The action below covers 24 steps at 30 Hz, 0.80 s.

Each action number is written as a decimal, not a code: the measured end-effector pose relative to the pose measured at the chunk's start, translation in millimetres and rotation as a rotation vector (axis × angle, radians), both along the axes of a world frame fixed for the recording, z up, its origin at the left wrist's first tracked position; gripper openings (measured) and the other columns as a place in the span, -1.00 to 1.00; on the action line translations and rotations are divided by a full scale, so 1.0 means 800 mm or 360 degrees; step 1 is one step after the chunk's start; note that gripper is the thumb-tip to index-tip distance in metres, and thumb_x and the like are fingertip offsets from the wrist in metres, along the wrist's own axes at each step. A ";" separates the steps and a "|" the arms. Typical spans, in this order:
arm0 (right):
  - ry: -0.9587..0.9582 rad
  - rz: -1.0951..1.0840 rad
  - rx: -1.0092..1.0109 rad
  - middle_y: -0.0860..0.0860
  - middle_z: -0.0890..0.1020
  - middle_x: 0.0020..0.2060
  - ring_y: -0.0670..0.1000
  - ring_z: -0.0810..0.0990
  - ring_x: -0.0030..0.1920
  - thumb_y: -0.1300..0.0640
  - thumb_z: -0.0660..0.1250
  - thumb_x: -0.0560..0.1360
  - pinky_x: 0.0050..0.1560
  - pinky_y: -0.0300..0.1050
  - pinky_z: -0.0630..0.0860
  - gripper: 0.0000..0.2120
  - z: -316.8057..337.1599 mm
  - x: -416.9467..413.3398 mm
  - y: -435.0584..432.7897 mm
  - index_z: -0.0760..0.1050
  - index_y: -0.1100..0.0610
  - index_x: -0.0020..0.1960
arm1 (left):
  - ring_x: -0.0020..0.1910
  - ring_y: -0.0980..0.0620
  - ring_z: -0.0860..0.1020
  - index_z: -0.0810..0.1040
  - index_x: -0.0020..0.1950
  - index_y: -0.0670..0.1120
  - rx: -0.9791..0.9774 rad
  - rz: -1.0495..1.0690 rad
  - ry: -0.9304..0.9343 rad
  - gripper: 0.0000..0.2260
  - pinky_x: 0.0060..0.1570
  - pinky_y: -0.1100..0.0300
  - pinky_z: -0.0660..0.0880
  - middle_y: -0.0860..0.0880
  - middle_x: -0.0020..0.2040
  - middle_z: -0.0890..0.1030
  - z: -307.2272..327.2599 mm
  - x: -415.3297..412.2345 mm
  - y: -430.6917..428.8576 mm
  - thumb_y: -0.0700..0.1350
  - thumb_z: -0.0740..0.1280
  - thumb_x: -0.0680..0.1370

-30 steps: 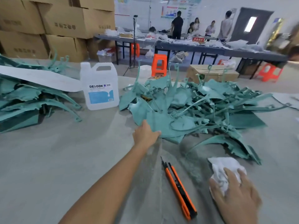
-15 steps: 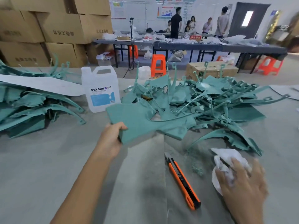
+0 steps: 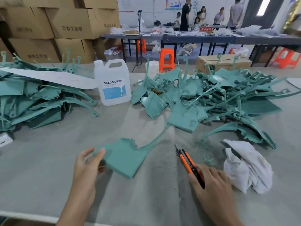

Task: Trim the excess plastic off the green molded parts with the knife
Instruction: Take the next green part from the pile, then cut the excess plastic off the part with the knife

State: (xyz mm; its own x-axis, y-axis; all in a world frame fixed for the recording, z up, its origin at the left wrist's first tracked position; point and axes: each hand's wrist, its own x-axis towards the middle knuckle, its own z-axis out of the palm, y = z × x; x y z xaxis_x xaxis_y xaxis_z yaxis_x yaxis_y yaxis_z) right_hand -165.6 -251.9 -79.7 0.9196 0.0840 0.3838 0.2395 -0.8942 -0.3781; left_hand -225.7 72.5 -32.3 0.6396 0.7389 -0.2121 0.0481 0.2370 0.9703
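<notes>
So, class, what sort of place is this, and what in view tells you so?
Most likely a factory finishing area or workshop. Heaps of green molded plastic parts lie piled on the grey workbench, brown cardboard cartons are stacked behind, and an orange utility knife lies ready for trimming.

1. A part (image 3: pixel 125 158) is lying on the table (image 3: pixel 48 160) at front centre, with its left corner sitting in the left hand (image 3: pixel 88 167).
2. The knife (image 3: pixel 187 160) is lying just right of it, its near end under the right hand (image 3: pixel 211 186).
3. A rag (image 3: pixel 247 167) is lying right of the knife.
4. A jug (image 3: pixel 114 85) is standing behind, between the left pile (image 3: pixel 32 101) and the right pile (image 3: pixel 219 98).
</notes>
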 end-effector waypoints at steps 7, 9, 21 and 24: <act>-0.0176 -0.0073 0.0265 0.12 0.64 -0.02 0.29 0.60 0.00 0.10 0.51 0.50 0.09 0.18 0.52 -0.65 -0.007 -0.003 -0.007 0.63 0.15 0.25 | 0.48 -0.09 0.28 0.47 0.36 0.09 0.1799 -0.0462 0.0743 -0.37 0.42 -0.08 0.23 -0.06 0.45 0.40 -0.017 -0.002 0.009 0.34 0.44 0.38; -0.0144 -0.0068 0.0367 0.12 0.58 0.04 0.25 0.59 0.06 0.21 0.52 0.46 0.06 0.18 0.55 -0.56 -0.003 -0.007 -0.007 0.59 0.15 0.32 | 0.55 -0.03 0.15 0.34 0.46 0.21 0.1895 -0.0750 0.0881 -0.27 0.46 -0.06 0.15 -0.01 0.56 0.25 -0.019 0.018 0.010 0.51 0.28 0.36; -0.0155 0.0077 0.0599 -0.01 0.65 0.11 0.02 0.63 0.10 0.18 0.50 0.46 0.07 -0.17 0.50 -0.61 -0.001 -0.013 -0.012 0.63 0.07 0.28 | 0.13 0.14 0.19 0.15 0.54 0.30 0.1839 -0.1119 0.0708 -0.15 0.14 0.20 0.27 0.15 0.11 0.33 -0.041 0.055 -0.067 0.54 0.18 0.29; -0.0120 0.0207 0.0571 -0.10 0.69 0.12 -0.04 0.67 0.10 0.16 0.52 0.47 0.03 -0.15 0.52 -0.62 -0.002 -0.014 -0.011 0.63 0.01 0.28 | 0.15 0.08 0.25 0.17 0.51 0.30 0.1884 -0.1019 0.0644 -0.19 0.20 0.16 0.28 0.14 0.10 0.32 -0.048 0.052 -0.107 0.56 0.15 0.30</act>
State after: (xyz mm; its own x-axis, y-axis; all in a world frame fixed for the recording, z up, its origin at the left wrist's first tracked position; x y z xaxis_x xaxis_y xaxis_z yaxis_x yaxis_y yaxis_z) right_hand -177.0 -260.7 -80.9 0.8781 0.0460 0.4762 0.3812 -0.6688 -0.6383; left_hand -184.1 -13.2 -70.4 0.9739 0.2144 0.0744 0.1554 -0.8689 0.4701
